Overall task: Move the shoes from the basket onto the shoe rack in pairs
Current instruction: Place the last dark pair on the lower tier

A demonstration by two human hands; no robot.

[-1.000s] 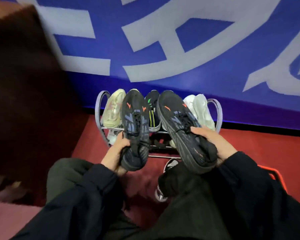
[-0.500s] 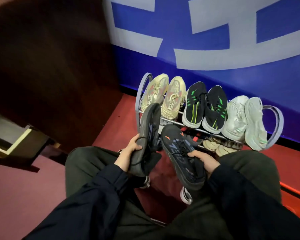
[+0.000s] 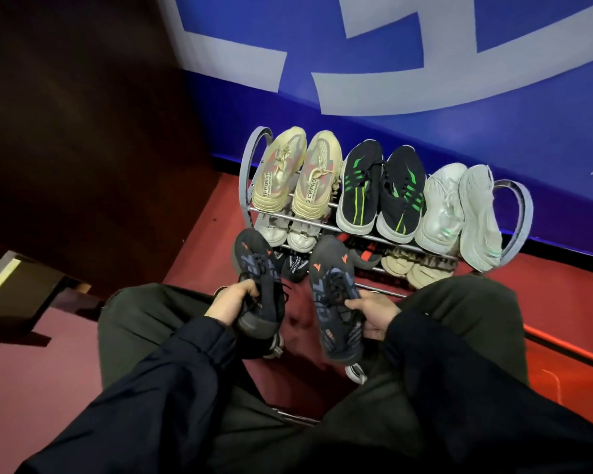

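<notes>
My left hand grips one black sneaker with orange marks, toe pointing at the rack's lower left. My right hand grips its mate beside it. Both shoes hang low in front of the metal shoe rack. On the top shelf stand a beige pair, a black pair with green stripes and a white pair. Lower shelves hold a white-grey pair and a tan pair, partly hidden. The orange basket shows at the right, behind my knee.
I crouch with my dark-trousered knees on either side of the shoes. A blue wall with white lettering stands behind the rack. Dark wooden furniture fills the left. The floor is red carpet.
Both black sneakers have come down from in front of the top shelf to the rack's lower level, and my view has swung so the rack sits right of centre.
</notes>
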